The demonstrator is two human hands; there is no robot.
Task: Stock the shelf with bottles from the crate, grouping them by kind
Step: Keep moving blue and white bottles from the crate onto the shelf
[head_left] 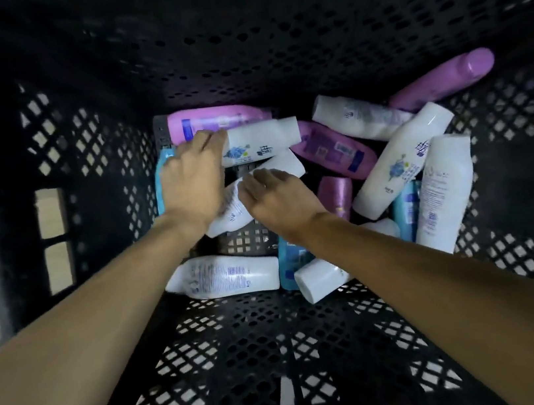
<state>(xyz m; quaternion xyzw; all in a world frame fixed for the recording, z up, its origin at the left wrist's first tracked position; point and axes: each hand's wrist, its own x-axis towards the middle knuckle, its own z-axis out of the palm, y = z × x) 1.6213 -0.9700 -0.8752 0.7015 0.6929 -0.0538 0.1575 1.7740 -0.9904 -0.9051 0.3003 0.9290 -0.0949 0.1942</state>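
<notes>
Picking stage: left hand (191, 182) closes on a white bottle (260, 141) in the crate (76, 144); right hand (277, 197) hovers open over another white bottle (235, 207); next, lift both shelfward.

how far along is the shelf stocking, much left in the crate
The shelf is out of view, so what's done can't be judged. In hand: the left hand and right hand are reaching onto white bottles. Left: many white, purple and blue bottles lie loose in the crate.
</notes>
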